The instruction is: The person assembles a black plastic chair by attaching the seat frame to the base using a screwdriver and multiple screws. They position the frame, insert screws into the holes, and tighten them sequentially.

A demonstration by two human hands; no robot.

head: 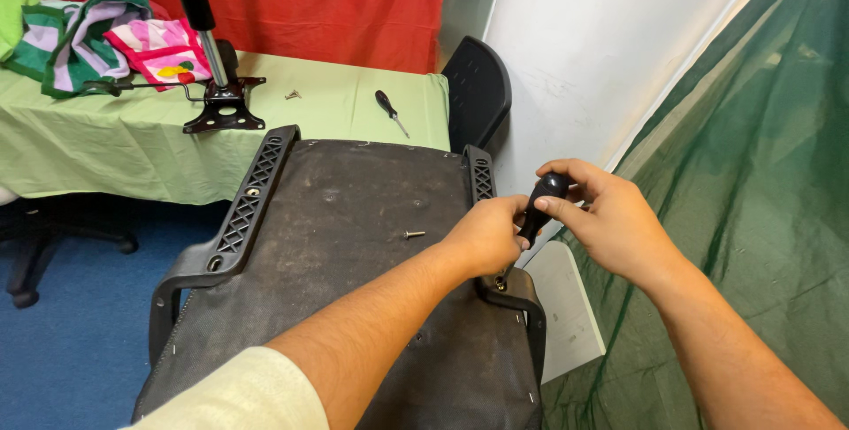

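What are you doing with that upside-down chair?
A person has an upturned chair seat in front of them. Their right hand grips the black handle of a screwdriver, and the left hand steadies its lower part at the armrest bracket on the seat's right edge. A loose screw lies on the seat's underside. On the green-covered table behind lie another screwdriver and the chair's metal base plate.

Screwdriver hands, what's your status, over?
Right hand grips black screwdriver. Left hand steadies its shaft at armrest bracket. Loose screw on seat underside; not blocking.
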